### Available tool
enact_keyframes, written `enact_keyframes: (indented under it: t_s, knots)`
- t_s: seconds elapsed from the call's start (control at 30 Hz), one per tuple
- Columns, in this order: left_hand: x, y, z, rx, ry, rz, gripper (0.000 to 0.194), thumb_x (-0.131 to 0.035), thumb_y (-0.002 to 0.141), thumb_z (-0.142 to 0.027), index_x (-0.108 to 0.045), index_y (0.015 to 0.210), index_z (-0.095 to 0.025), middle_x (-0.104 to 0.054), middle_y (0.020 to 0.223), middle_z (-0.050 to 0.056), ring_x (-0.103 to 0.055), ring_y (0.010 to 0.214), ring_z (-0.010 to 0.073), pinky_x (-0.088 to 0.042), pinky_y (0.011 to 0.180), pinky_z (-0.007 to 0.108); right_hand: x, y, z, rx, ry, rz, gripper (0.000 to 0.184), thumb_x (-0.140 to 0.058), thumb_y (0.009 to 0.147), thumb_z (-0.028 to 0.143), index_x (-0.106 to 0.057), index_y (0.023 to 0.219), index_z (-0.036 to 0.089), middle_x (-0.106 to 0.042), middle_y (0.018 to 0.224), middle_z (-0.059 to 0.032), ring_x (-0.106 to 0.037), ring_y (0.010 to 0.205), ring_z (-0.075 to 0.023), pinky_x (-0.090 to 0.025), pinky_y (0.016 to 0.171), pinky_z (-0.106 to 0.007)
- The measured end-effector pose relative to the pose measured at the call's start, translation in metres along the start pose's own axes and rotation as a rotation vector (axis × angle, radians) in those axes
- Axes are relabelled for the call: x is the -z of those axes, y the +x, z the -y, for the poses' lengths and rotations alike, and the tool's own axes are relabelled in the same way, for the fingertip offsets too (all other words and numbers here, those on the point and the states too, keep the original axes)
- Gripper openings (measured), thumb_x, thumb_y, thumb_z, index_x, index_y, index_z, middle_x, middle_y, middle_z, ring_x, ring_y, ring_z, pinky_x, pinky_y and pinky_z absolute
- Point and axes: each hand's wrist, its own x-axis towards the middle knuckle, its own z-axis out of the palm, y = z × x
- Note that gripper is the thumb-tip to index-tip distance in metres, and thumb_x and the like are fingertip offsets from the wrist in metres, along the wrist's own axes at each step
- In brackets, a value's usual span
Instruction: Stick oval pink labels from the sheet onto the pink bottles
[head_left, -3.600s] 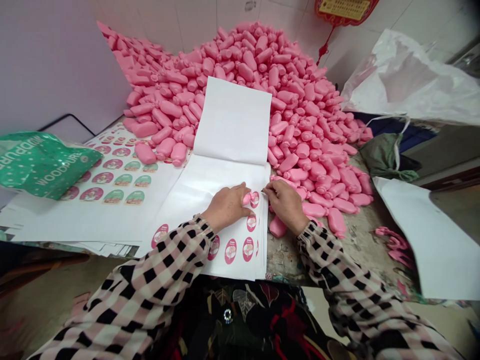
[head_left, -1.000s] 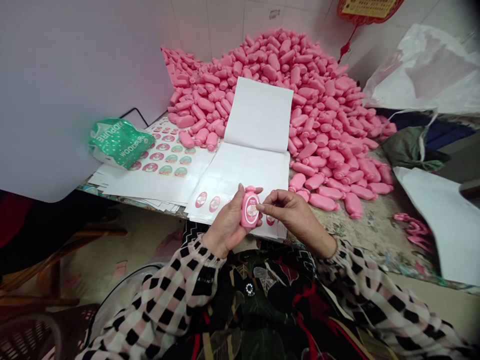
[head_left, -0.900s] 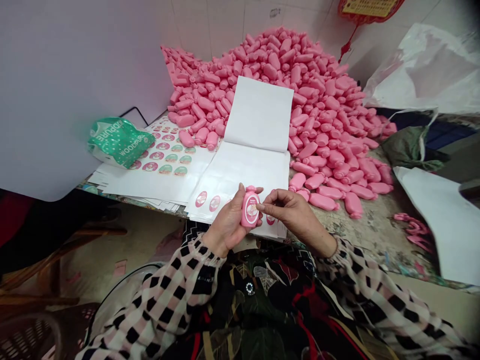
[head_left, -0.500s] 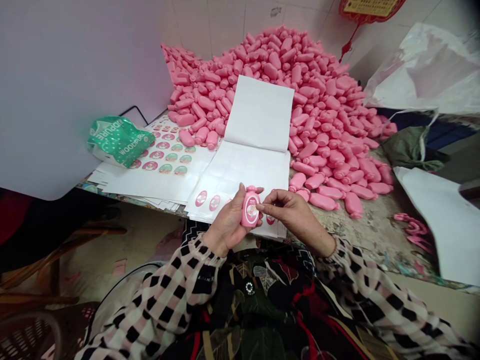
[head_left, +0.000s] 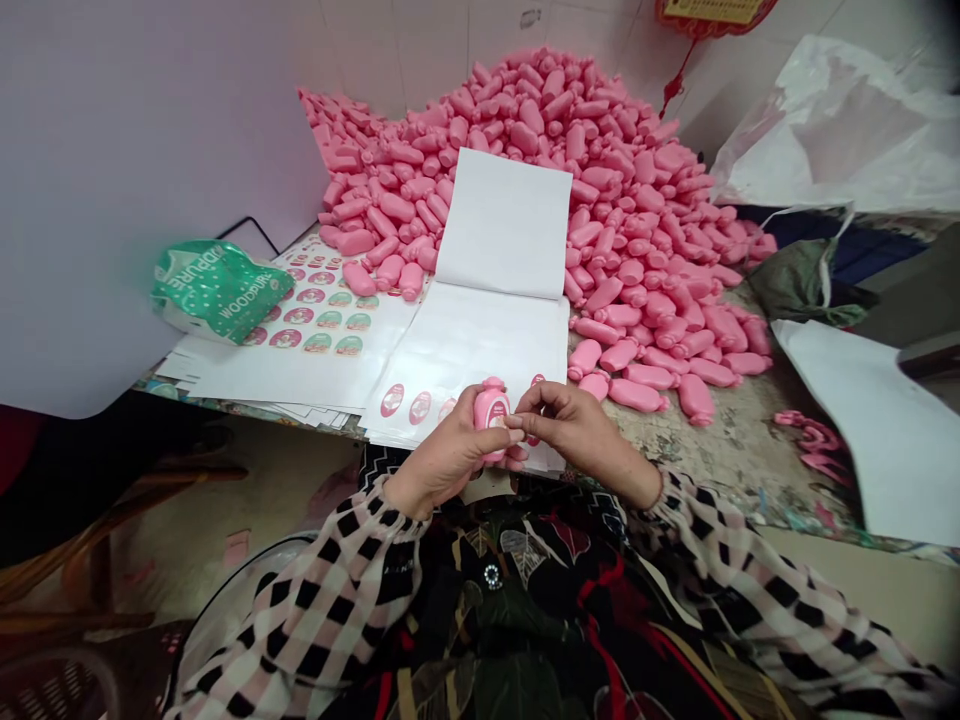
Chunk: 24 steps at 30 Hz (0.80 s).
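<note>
Tipped slightly since the previous frame, the pink bottle point(head_left: 482, 407) is now crossed low on its front by the thumb of the left hand point(head_left: 450, 448). It is clasped there, near the front edge of the white sheets point(head_left: 495, 330). Light, smooth, fairly stiff plastic is suggested, best gripped by its sides with the label point(head_left: 493, 407) left free. Whether the label is pinched or merely pressed by the right hand point(head_left: 574, 430) cannot be told; its lower part is hidden. Behind, the heap of bottles point(head_left: 525, 110) is partly masked by a raised page point(head_left: 510, 225).
</note>
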Motion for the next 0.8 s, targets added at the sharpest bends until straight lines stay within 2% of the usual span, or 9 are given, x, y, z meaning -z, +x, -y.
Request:
enact_keyframes:
  t_s: [0.1, 0.17, 0.3, 0.4, 0.5, 0.6, 0.67, 0.73, 0.8]
  knots:
    - [0.003, -0.003, -0.001, 0.027, -0.027, 0.008, 0.053, -0.067, 0.075, -0.016, -0.035, 0.116, -0.024, -0.059, 0.087, 0.002, -0.065, 0.067, 0.0154, -0.053, 0.068, 0.035, 0.011, 0.0, -0.002, 0.073, -0.108, -0.097, 0.018, -0.065, 0.077, 0.036, -0.062, 0.076, 0.019, -0.061, 0.074, -0.0006, -0.054, 0.068, -0.0131, -0.043, 0.064, -0.028]
    - [0.003, -0.003, 0.0, 0.032, -0.055, 0.018, 0.049, -0.067, 0.075, -0.016, -0.035, 0.113, -0.023, -0.06, 0.089, 0.003, -0.065, 0.068, 0.0161, -0.053, 0.07, 0.036, 0.013, -0.001, -0.001, 0.067, -0.078, -0.171, 0.021, -0.068, 0.074, 0.038, -0.06, 0.08, 0.019, -0.06, 0.078, -0.0007, -0.053, 0.07, -0.0133, -0.043, 0.065, -0.028]
    - [-0.005, -0.002, 0.008, 0.065, -0.092, 0.097, 0.048, -0.066, 0.073, -0.011, -0.037, 0.11, -0.023, -0.059, 0.083, 0.0, -0.065, 0.068, 0.0146, -0.053, 0.071, 0.034, -0.007, -0.006, 0.002, 0.043, 0.044, -0.23, 0.035, -0.076, 0.065, 0.041, -0.054, 0.085, 0.021, -0.053, 0.074, 0.0034, -0.047, 0.065, -0.0112, -0.039, 0.056, -0.024]
    - [-0.012, -0.003, 0.015, 0.067, -0.043, 0.136, 0.038, -0.065, 0.076, -0.016, -0.04, 0.103, -0.021, -0.057, 0.075, -0.001, -0.059, 0.059, 0.0112, -0.05, 0.055, 0.025, -0.028, -0.007, -0.003, 0.056, 0.159, -0.242, 0.03, -0.068, 0.074, 0.043, -0.046, 0.078, 0.022, -0.045, 0.067, 0.006, -0.042, 0.059, -0.009, -0.036, 0.052, -0.022]
    - [-0.007, -0.014, 0.017, 0.046, 0.018, 0.105, 0.026, -0.056, 0.085, -0.031, -0.041, 0.103, -0.02, -0.057, 0.07, -0.001, -0.051, 0.048, 0.0083, -0.037, 0.04, 0.018, -0.028, -0.004, -0.011, 0.101, 0.136, -0.187, 0.027, -0.061, 0.08, 0.041, -0.045, 0.073, 0.021, -0.043, 0.064, 0.006, -0.042, 0.058, -0.0087, -0.036, 0.055, -0.023]
    - [0.017, -0.039, 0.014, 0.026, 0.057, -0.026, 0.035, -0.05, 0.087, -0.044, -0.041, 0.111, -0.022, -0.057, 0.065, -0.002, -0.044, 0.041, 0.0077, -0.03, 0.035, 0.017, 0.002, -0.006, -0.021, 0.121, -0.116, -0.134, 0.017, -0.057, 0.083, 0.036, -0.054, 0.077, 0.019, -0.054, 0.07, 0.0019, -0.051, 0.065, -0.0117, -0.041, 0.061, -0.025]
    - [0.043, -0.065, 0.012, -0.022, 0.092, -0.192, 0.041, -0.05, 0.085, -0.05, -0.042, 0.114, -0.021, -0.056, 0.061, -0.003, -0.04, 0.039, 0.0073, -0.027, 0.034, 0.017, 0.03, -0.009, -0.028, 0.158, -0.433, -0.196, 0.012, -0.053, 0.084, 0.027, -0.061, 0.088, 0.019, -0.062, 0.088, -0.0036, -0.057, 0.081, -0.016, -0.043, 0.069, -0.029]
    - [0.073, -0.096, 0.014, -0.032, 0.152, -0.369, 0.045, -0.047, 0.086, -0.053, -0.043, 0.117, -0.021, -0.054, 0.058, -0.004, -0.037, 0.038, 0.0067, -0.026, 0.036, 0.017, 0.056, -0.014, -0.036, 0.124, -0.84, -0.189, 0.023, -0.05, 0.083, 0.022, -0.063, 0.101, 0.021, -0.062, 0.107, -0.0072, -0.058, 0.089, -0.0204, -0.042, 0.064, -0.03]
    - [0.104, -0.127, 0.023, 0.078, 0.237, -0.525, 0.046, -0.048, 0.085, -0.053, -0.044, 0.117, -0.021, -0.056, 0.06, -0.003, -0.039, 0.04, 0.0072, -0.029, 0.038, 0.018, 0.073, -0.018, -0.043, 0.089, -1.123, -0.117, 0.033, -0.049, 0.081, 0.02, -0.061, 0.111, 0.024, -0.056, 0.125, -0.0074, -0.059, 0.089, -0.0227, -0.037, 0.053, -0.029]
